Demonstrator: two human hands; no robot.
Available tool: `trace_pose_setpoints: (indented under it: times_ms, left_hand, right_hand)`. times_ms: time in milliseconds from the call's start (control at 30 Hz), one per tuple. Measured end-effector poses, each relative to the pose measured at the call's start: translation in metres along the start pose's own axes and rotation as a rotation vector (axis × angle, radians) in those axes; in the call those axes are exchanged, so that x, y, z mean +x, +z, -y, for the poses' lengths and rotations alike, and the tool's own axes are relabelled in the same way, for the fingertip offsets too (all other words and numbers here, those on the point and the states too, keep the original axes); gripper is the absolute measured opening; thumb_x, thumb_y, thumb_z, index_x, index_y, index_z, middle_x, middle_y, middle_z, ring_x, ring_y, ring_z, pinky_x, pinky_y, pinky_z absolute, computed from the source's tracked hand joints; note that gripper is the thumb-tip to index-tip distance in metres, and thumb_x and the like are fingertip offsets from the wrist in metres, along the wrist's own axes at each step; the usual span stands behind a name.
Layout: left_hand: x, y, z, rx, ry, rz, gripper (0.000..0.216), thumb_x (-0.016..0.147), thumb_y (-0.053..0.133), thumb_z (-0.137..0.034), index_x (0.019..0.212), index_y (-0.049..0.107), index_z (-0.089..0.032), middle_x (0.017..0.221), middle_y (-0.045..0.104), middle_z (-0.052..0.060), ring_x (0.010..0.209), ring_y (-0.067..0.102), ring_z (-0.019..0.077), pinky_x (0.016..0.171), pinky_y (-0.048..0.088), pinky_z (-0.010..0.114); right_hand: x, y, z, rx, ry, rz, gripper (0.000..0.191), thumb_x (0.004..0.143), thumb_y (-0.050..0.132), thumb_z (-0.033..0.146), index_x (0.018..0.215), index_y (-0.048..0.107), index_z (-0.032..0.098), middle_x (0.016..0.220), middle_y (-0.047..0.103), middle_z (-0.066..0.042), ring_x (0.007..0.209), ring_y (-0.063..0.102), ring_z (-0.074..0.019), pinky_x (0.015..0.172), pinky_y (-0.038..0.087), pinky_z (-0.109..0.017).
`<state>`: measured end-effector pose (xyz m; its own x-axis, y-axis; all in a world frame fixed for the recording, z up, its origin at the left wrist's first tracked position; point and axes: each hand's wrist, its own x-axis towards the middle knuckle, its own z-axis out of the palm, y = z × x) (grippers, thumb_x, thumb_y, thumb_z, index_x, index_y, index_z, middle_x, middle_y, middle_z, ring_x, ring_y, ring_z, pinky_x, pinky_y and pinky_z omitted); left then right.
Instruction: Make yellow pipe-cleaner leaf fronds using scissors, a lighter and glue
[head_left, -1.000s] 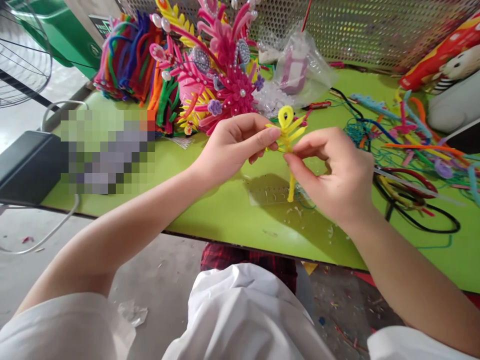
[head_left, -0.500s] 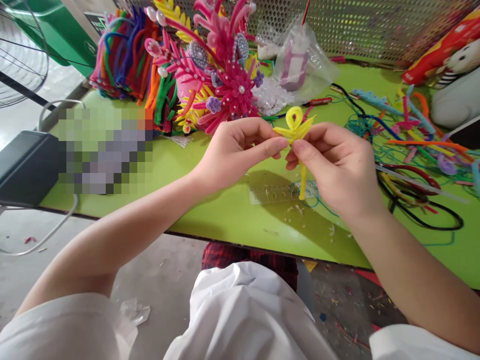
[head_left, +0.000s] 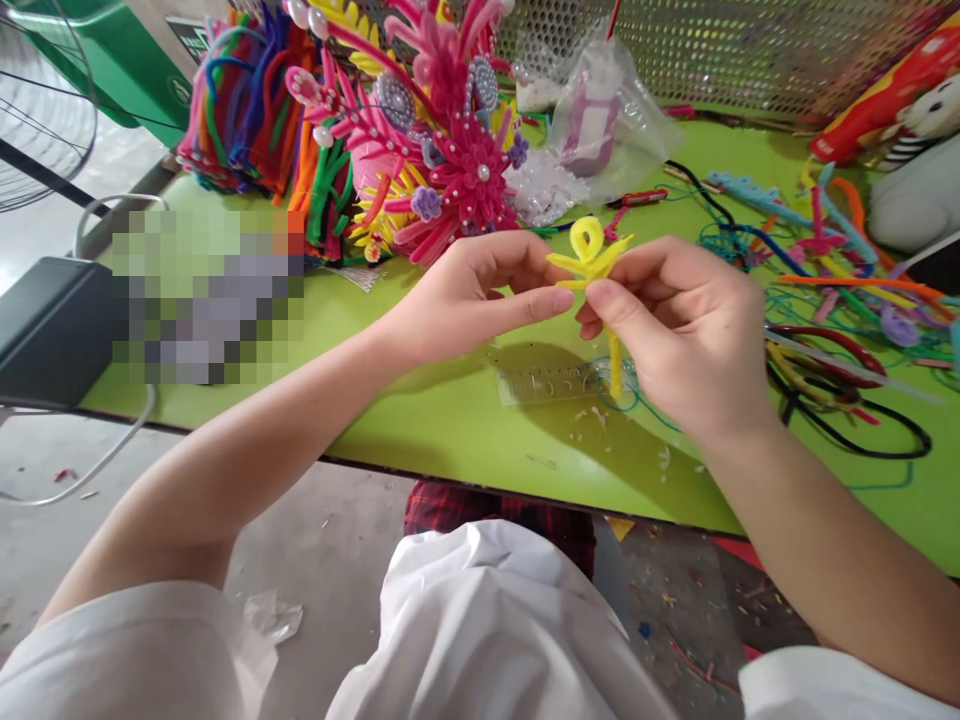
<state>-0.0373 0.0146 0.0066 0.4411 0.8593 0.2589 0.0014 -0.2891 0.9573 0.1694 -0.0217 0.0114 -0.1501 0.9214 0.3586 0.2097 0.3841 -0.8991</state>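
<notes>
A yellow pipe cleaner (head_left: pixel 591 262) is bent into a round loop on top, with pointed loops spreading to both sides below it and a straight stem hanging down. My right hand (head_left: pixel 679 325) pinches it between thumb and forefinger where the stem meets the loops. From the other side, my left hand (head_left: pixel 491 290) has its thumb and forefinger closed about the left-hand points, the fingertips partly hidden behind the yellow fuzz. Under the hands, a clear plastic ruler (head_left: pixel 536 384) lies on the green table (head_left: pixel 442 420), a thin teal wire loop (head_left: pixel 643 398) by its right end.
Pink pipe-cleaner flowers (head_left: pixel 480 170) with pearls stand at the back, beside bundled coloured pipe cleaners (head_left: pixel 247 110). A plastic bag (head_left: pixel 630 120) holds a purple item. Pipe-cleaner scraps (head_left: pixel 847 270) and black-handled scissors (head_left: pixel 847 430) lie right; a dark box (head_left: pixel 60 330) sits left.
My right hand has shifted slightly right. The yellow stem's lower end has swung a little right, and the pointed loops look more spread. My left thumb has straightened slightly.
</notes>
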Motion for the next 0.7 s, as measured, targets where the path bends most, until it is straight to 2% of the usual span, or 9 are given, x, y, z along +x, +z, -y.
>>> trace_pose_setpoints:
  times_ms: [67, 133, 267, 367, 467, 600, 700]
  left_hand:
    - [0.001, -0.006, -0.001, -0.041, 0.022, -0.001, 0.035, 0.081, 0.087, -0.049, 0.102, 0.076, -0.023, 0.103, 0.076, 0.003, 0.085, 0.070, 0.0132, 0.063, 0.052, 0.024]
    - [0.001, -0.011, -0.002, -0.062, 0.050, 0.015, 0.035, 0.084, 0.085, -0.049, 0.107, 0.077, -0.025, 0.107, 0.076, 0.003, 0.084, 0.069, 0.0125, 0.065, 0.053, 0.025]
    - [0.003, -0.013, -0.005, 0.014, 0.064, -0.006, 0.031, 0.082, 0.086, -0.050, 0.090, 0.078, -0.021, 0.083, 0.073, 0.004, 0.070, 0.060, 0.0129, 0.064, 0.050, 0.031]
    - [0.005, -0.010, -0.004, 0.061, 0.060, -0.095, 0.033, 0.078, 0.090, -0.049, 0.075, 0.073, -0.020, 0.068, 0.065, 0.004, 0.065, 0.054, 0.0127, 0.061, 0.045, 0.032]
    - [0.006, -0.008, -0.001, 0.062, 0.101, -0.150, 0.039, 0.078, 0.087, -0.055, 0.073, 0.069, -0.021, 0.069, 0.063, 0.003, 0.062, 0.049, 0.0100, 0.057, 0.041, 0.031]
    - [0.004, -0.008, -0.001, 0.073, 0.118, -0.136, 0.047, 0.083, 0.077, -0.067, 0.074, 0.065, -0.023, 0.069, 0.062, 0.002, 0.061, 0.045, 0.0074, 0.053, 0.037, 0.029]
    - [0.001, -0.007, -0.005, 0.084, 0.075, -0.094, 0.045, 0.087, 0.076, -0.062, 0.077, 0.068, -0.019, 0.069, 0.059, 0.000, 0.063, 0.047, 0.0043, 0.057, 0.038, 0.024]
  right_hand:
    - [0.000, -0.001, 0.001, 0.004, 0.014, 0.014, 0.025, 0.092, 0.076, 0.050, 0.090, 0.067, 0.026, 0.082, 0.071, 0.000, 0.069, 0.068, -0.0161, 0.067, 0.063, -0.035]
    - [0.001, -0.001, 0.002, 0.021, 0.040, 0.055, 0.025, 0.089, 0.080, 0.048, 0.087, 0.068, 0.026, 0.079, 0.070, 0.001, 0.065, 0.067, -0.0151, 0.062, 0.062, -0.033]
    - [0.002, -0.001, 0.000, 0.031, 0.132, 0.170, 0.023, 0.083, 0.086, 0.039, 0.081, 0.070, 0.023, 0.071, 0.069, 0.002, 0.059, 0.065, -0.0129, 0.058, 0.059, -0.028]
    - [0.003, -0.002, -0.003, 0.025, 0.155, 0.123, 0.016, 0.082, 0.086, 0.033, 0.089, 0.076, 0.023, 0.079, 0.074, 0.001, 0.065, 0.070, -0.0135, 0.063, 0.062, -0.028]
    - [0.004, -0.004, -0.006, 0.024, 0.141, 0.110, 0.019, 0.080, 0.088, 0.031, 0.097, 0.079, 0.025, 0.083, 0.077, 0.001, 0.066, 0.072, -0.0142, 0.065, 0.064, -0.028]
    - [0.005, -0.004, -0.005, -0.050, 0.095, 0.116, 0.011, 0.087, 0.082, 0.034, 0.089, 0.079, 0.024, 0.076, 0.073, 0.001, 0.061, 0.067, -0.0126, 0.056, 0.059, -0.026]
    - [0.004, -0.004, -0.004, -0.126, 0.039, 0.087, 0.012, 0.089, 0.080, 0.035, 0.087, 0.077, 0.024, 0.077, 0.073, 0.001, 0.064, 0.066, -0.0128, 0.058, 0.057, -0.026]
